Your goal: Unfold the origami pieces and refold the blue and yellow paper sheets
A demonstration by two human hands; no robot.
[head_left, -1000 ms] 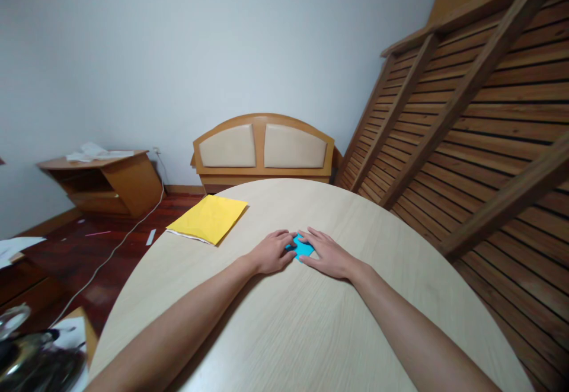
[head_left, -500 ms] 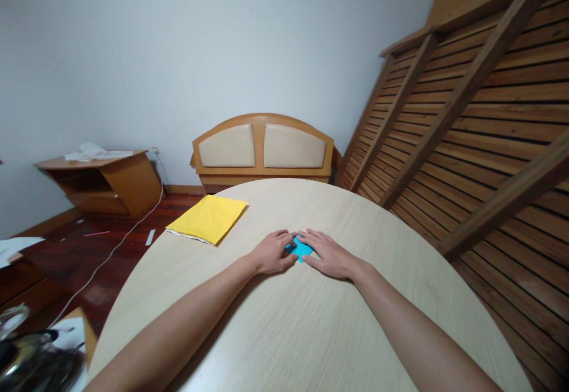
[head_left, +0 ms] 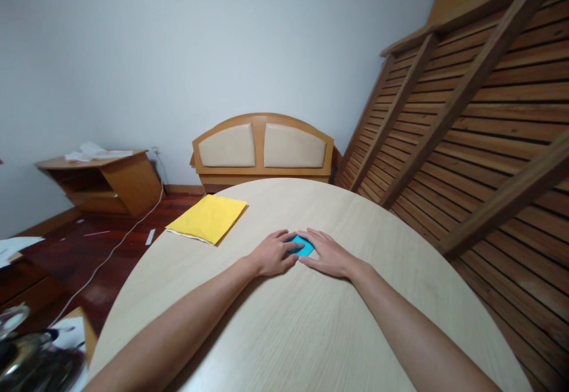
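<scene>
A small piece of folded blue paper [head_left: 304, 248] lies flat on the round, pale wooden table [head_left: 275, 332], between my two hands. My left hand [head_left: 274, 254] rests at its left side, fingers stretched out, with one fingertip lying on the paper. At the right side my right hand [head_left: 328, 254] lies with its fingers spread, thumb and fingertips at the paper's edges. Parts of the paper are hidden under the fingers of both hands.
A yellow paper stack [head_left: 208, 219], white at its lower edge, lies at the table's left. Beyond the table stands a padded headboard [head_left: 258, 120]. Wooden slats [head_left: 466, 161] lean at the right. A low cabinet [head_left: 120, 184] and a white cable [head_left: 116, 251] are on the left.
A left finger has stretched further right across the blue paper. My right hand has shifted only slightly, and the rest stays put.
</scene>
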